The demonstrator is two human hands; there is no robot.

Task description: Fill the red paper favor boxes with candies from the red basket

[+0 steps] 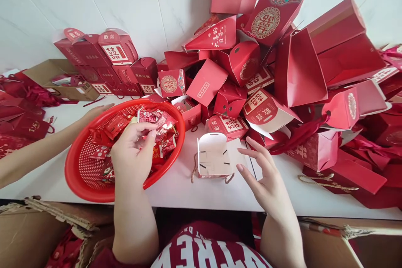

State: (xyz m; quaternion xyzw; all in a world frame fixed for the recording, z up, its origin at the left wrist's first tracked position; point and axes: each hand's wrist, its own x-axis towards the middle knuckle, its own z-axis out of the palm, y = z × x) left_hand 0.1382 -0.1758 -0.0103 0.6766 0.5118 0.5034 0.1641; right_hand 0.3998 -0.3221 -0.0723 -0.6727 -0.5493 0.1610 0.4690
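Note:
My left hand [133, 150] is over a red plastic basket [84, 176] of wrapped candies [117, 125]. Its fingers are curled, thumb close to the forefinger, and whatever they hold, if anything, is hidden. A small gift box [214, 159] stands open on the table, pale inside, with a twisted cord handle at each side and dark cord ends showing within. My right hand [265, 176] hovers just right of this box, holding nothing, fingers apart.
Another person's arm [47, 146] reaches from the left behind the basket. Red gift boxes [207, 81] lie heaped at the back and right. Stacked boxes [117, 54] and an open cardboard carton [56, 77] stand back left. Cardboard boxes [333, 243] flank me below the table edge.

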